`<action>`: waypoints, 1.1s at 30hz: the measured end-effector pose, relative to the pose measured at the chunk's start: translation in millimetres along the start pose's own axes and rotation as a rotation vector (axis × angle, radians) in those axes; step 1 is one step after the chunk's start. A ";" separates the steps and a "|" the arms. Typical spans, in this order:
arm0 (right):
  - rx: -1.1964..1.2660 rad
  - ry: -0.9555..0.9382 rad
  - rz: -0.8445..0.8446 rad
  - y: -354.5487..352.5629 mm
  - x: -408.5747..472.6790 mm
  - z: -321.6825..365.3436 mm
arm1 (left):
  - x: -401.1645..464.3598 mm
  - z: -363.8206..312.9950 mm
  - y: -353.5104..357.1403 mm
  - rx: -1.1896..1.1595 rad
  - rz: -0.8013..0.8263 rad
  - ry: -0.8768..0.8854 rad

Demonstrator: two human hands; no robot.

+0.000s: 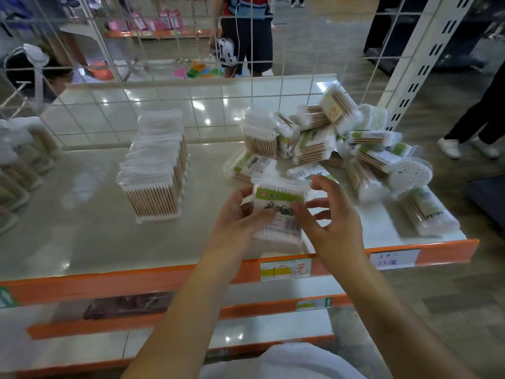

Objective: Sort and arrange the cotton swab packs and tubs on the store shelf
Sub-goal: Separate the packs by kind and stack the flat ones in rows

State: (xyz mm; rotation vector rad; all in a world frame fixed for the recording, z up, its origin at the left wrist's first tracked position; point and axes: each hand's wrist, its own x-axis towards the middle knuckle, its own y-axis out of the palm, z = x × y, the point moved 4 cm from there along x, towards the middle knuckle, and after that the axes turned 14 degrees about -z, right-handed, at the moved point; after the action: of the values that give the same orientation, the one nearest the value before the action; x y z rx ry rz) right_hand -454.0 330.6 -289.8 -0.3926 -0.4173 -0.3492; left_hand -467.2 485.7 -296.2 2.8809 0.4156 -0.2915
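In the head view, both hands hold one swab pack (pixel 277 212) upright over the front of the shelf (pixel 82 242), just above its orange edge (pixel 136 283). The left hand (pixel 237 217) grips the pack's left side, thumb across the front label and fingers curled behind. The right hand (pixel 330 214) pinches the pack's right edge between thumb and a fingertip, its other fingers spread loose and apart from the pack. The pack has a green label with a barcode beneath, cotton tips at top and bottom. Left of the pack stands a neat row (pixel 155 165) of upright packs running toward the wire grid (pixel 191 77) at the back. Behind and right of the pack lies a jumbled pile (pixel 328 138) of packs and tubs, some flat, some tilted on each other; one tub (pixel 410 175) shows its round end of cotton tips. Two price tags (pixel 285 269) sit on the orange edge below the pack
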 end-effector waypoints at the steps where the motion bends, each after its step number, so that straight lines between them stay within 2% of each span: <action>1: 0.000 -0.015 -0.006 -1.1 -0.1 2.5 | -2.5 1.0 0.6 -0.022 0.013 -0.003; 11: -0.053 -0.176 -0.070 -7.6 -2.1 20.7 | -14.3 5.1 -9.0 -0.249 0.102 -0.019; 17: -0.073 -0.240 -0.040 -5.0 -6.1 22.0 | -16.6 14.7 -8.9 -0.260 0.054 -0.014; 23: -0.072 -0.303 -0.013 -2.9 -14.0 24.6 | -21.3 10.3 -9.1 -0.294 -0.020 0.072; 26: -0.063 -0.274 0.039 0.2 -20.4 24.9 | -24.6 7.6 -11.6 -0.299 -0.033 0.137; 33: -0.032 -0.047 0.242 4.4 -27.5 33.8 | -31.8 6.1 -14.0 -0.212 -0.008 0.206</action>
State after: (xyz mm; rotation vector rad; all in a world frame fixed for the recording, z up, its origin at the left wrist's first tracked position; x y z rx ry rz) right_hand -486.7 355.8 -275.0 -0.4780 -0.4051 -0.1115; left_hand -502.3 489.3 -297.4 2.7084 0.4633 0.0476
